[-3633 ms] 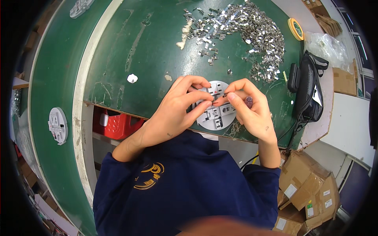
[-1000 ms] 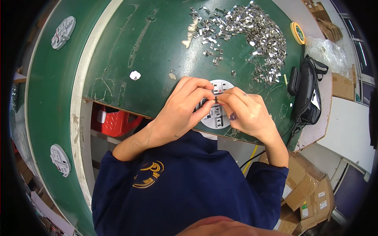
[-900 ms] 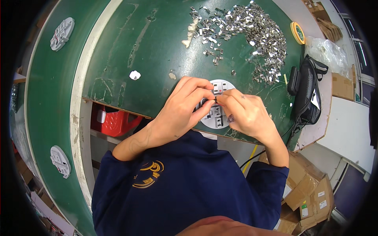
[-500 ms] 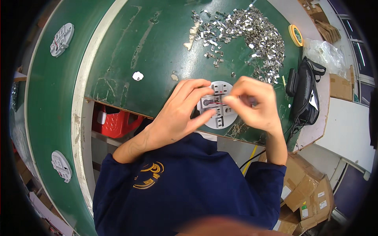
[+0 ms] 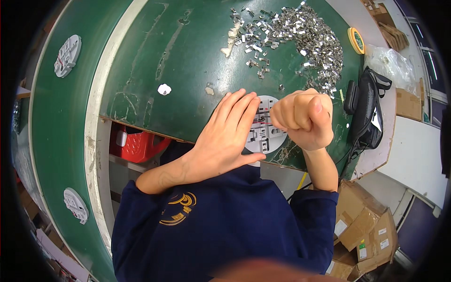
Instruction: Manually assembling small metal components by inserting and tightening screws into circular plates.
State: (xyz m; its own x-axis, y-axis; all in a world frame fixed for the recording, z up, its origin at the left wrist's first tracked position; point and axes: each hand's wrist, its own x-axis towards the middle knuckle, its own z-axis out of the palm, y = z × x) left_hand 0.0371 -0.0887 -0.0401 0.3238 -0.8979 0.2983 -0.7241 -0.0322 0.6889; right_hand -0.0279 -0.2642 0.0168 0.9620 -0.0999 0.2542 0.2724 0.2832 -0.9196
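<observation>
A round white plastic base (image 5: 268, 141) with slots, dark metal contacts and a thin red wire (image 5: 264, 123) lies on the green table near its front edge. My left hand (image 5: 224, 129) is open, its fingers straight and close together. It lies along the left side of the base and covers part of it. My right hand (image 5: 305, 117) is closed in a fist over the base's right side, thumb on top. The red wire runs toward its fingers; whether they hold the wire is hidden.
A big heap of small metal clips (image 5: 312, 42) covers the table's far right. Beyond it sit a yellow tape roll (image 5: 356, 40) and a black bag (image 5: 369, 110). On the left, a green conveyor belt (image 5: 51, 136) carries more white bases (image 5: 68, 55). A red stool (image 5: 140, 146) stands below the table.
My left hand has flattened and drawn its fingers together beside the base. My right hand has turned and closed into a fist. The bases on the belt have shifted slightly nearer.
</observation>
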